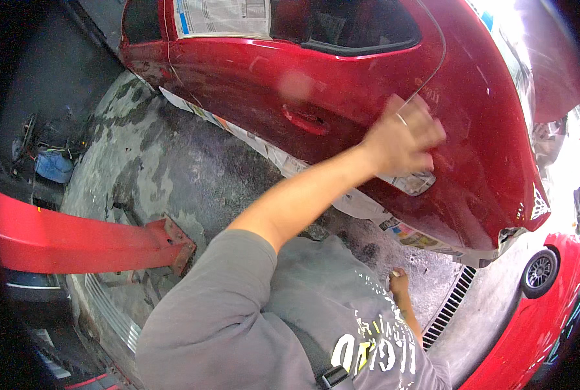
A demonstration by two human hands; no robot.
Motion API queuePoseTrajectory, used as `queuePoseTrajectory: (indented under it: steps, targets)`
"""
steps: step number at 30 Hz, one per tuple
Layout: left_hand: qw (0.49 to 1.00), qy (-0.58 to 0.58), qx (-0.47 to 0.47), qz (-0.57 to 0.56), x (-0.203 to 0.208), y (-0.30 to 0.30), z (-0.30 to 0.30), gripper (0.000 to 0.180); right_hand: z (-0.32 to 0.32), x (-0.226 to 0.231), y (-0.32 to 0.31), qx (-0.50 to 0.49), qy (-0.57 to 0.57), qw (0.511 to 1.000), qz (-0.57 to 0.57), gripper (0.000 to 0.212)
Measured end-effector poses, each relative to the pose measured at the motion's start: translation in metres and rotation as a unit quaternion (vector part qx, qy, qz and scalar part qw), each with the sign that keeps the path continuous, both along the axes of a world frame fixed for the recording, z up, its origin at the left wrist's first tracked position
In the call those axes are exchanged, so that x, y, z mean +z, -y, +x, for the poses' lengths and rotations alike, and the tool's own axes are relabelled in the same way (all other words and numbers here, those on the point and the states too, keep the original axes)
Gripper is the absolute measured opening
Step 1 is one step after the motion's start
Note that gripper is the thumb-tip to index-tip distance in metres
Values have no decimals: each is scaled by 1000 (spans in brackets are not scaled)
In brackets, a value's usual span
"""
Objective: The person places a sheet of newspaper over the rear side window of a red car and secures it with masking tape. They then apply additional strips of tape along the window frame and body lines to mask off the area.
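Note:
My left hand is stretched out over the rear side panel of a red car, blurred by motion. Its fingers look spread, and I make out nothing held in them. Whether the palm touches the paint I cannot tell. Just below that hand, a pale printed paper patch shows on the car's side. My right hand hangs low beside my grey shirt, its fingers curled in. Something small and whitish shows at the fingertips, too small to name. The car's door handle lies to the left of my left hand.
Newspaper strips line the car's lower edge, and a printed sheet covers a window. A red post stands at left. Near the right edge is another red car, by a floor grate. A blue object sits far left.

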State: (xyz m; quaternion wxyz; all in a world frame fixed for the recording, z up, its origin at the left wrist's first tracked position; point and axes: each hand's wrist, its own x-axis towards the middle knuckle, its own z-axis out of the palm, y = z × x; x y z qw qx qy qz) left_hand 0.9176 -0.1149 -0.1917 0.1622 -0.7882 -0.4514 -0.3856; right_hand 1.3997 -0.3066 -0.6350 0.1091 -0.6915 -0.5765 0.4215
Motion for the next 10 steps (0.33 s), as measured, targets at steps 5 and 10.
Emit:
queuePoseTrajectory:
  steps: [5,10]
  targets:
    - [937,54,-240,-248,-79,121,36,39,-38,58,82,-146,-18,974,-170,76]
    - [841,143,135,-503,-135,268,-113,58,-59,49,189,-7,137,973,-184,112]
